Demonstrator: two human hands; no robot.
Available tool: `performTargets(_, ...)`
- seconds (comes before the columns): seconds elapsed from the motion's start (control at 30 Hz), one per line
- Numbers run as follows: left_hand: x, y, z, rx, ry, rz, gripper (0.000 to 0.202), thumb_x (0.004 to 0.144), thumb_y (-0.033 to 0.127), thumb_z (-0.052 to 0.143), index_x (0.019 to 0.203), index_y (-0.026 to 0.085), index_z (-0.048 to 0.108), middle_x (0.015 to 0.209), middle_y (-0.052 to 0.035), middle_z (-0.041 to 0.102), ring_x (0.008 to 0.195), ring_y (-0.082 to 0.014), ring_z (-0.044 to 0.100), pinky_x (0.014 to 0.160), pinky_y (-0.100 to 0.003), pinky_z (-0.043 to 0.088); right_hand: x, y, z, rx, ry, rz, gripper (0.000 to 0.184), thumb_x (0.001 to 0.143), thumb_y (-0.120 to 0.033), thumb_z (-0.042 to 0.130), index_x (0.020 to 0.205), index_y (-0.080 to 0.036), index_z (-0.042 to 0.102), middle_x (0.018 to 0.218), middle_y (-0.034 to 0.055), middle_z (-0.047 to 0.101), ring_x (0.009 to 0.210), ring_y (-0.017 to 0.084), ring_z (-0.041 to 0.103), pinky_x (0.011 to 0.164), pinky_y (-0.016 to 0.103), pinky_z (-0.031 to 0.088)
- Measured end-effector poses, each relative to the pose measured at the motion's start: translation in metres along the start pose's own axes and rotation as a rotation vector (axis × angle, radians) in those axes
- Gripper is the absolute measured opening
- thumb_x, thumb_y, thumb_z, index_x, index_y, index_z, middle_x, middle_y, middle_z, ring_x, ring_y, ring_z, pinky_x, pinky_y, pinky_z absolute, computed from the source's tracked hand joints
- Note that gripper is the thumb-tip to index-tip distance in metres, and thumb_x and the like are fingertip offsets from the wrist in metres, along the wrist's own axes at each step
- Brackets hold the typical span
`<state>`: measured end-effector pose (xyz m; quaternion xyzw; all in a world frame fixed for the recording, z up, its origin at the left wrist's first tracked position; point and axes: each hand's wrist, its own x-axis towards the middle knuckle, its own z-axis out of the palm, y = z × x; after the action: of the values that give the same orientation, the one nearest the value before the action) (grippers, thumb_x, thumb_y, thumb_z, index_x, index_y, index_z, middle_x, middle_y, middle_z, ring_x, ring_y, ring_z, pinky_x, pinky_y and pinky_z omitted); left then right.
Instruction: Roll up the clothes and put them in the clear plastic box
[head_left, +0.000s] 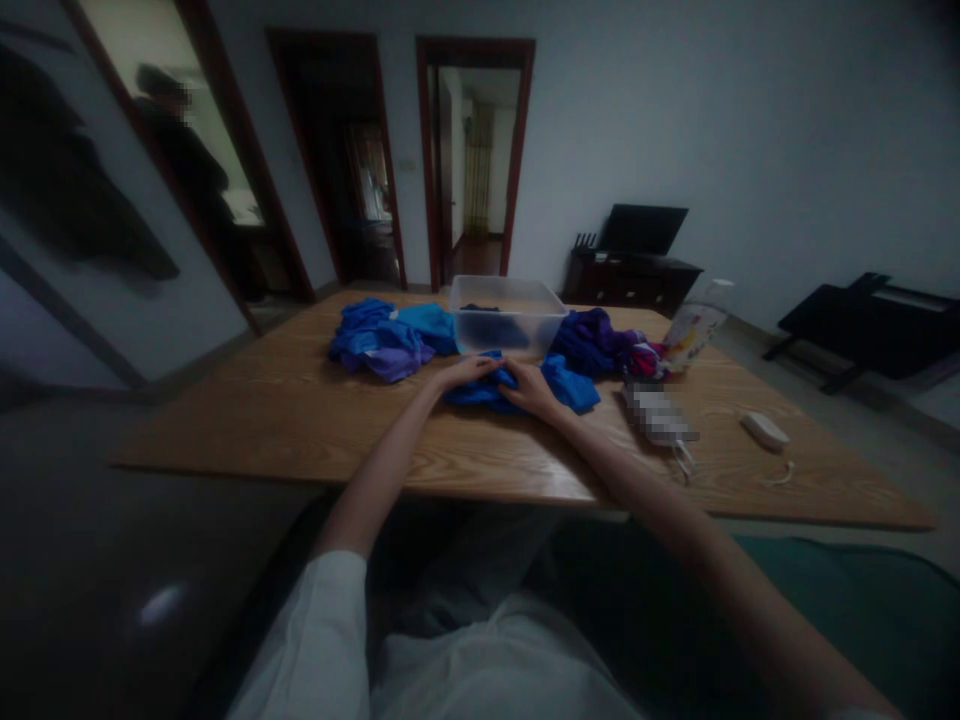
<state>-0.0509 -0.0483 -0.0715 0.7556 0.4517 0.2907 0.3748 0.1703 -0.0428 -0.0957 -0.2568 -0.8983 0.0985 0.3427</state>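
A blue cloth (pixel 564 385) lies bunched on the wooden table (pixel 300 420) in front of me. My left hand (pixel 466 372) rests on its left part with fingers curled into the fabric. My right hand (pixel 531 388) presses on the middle of the same cloth, fingers bent over it. Just behind the cloth stands a clear plastic bin (pixel 506 312) with a dark item inside.
A heap of blue and purple cloths (pixel 386 340) lies left of the bin, another purple and pink heap (pixel 607 345) right of it. A plastic bottle (pixel 697 325), a blurred flat object (pixel 660 415) and a white device (pixel 765 430) are on the right. A person stands in the left doorway (pixel 184 170).
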Motion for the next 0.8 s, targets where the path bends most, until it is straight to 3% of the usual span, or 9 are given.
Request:
performTargets(0.17,-0.009,0.003,-0.005,-0.063,-0.045,-0.001,0.064,0.087,0.073,0.062,0.108,0.014,0.076,0.103,-0.0072,0.074,0.099,-0.0219,0.062,0.086,-0.027,0.049,0.0,0.0,-0.001,-0.031,0.012,0.008,0.036,0.086,-0.026,0.059,0.122,-0.017,0.061,0.114,0.0112,0.073,0.093,0.025,0.067,0.084,0.032,0.051)
performTargets(0.47,-0.016,-0.003,-0.013,-0.205,-0.106,-0.01,0.059,0.081,0.061,0.077,0.122,0.017,0.074,0.119,-0.0099,0.073,0.101,-0.02,0.063,0.088,-0.028,0.049,-0.001,-0.001,-0.001,-0.161,0.029,0.059,0.03,0.088,-0.032,0.059,0.114,-0.017,0.057,0.097,0.0107,0.072,0.08,0.026,0.065,0.068,0.028,0.043)
performTargets(0.63,-0.014,-0.008,-0.012,-0.228,-0.06,0.01,0.062,0.078,0.059,0.08,0.125,0.018,0.075,0.122,-0.0106,0.073,0.106,-0.0211,0.064,0.093,-0.031,0.051,0.0,0.001,-0.003,-0.127,-0.016,0.095,0.028,0.093,-0.036,0.057,0.114,-0.018,0.059,0.098,0.0103,0.073,0.079,0.024,0.066,0.069,0.028,0.044)
performTargets(0.8,-0.005,-0.017,-0.011,-0.154,-0.045,0.032,0.072,0.075,0.065,0.08,0.126,0.015,0.073,0.124,-0.0123,0.071,0.109,-0.0228,0.064,0.096,-0.033,0.05,0.0,0.007,-0.007,-0.024,-0.091,0.046,0.037,0.095,-0.039,0.056,0.123,-0.016,0.06,0.111,0.0121,0.073,0.088,0.026,0.068,0.08,0.032,0.051)
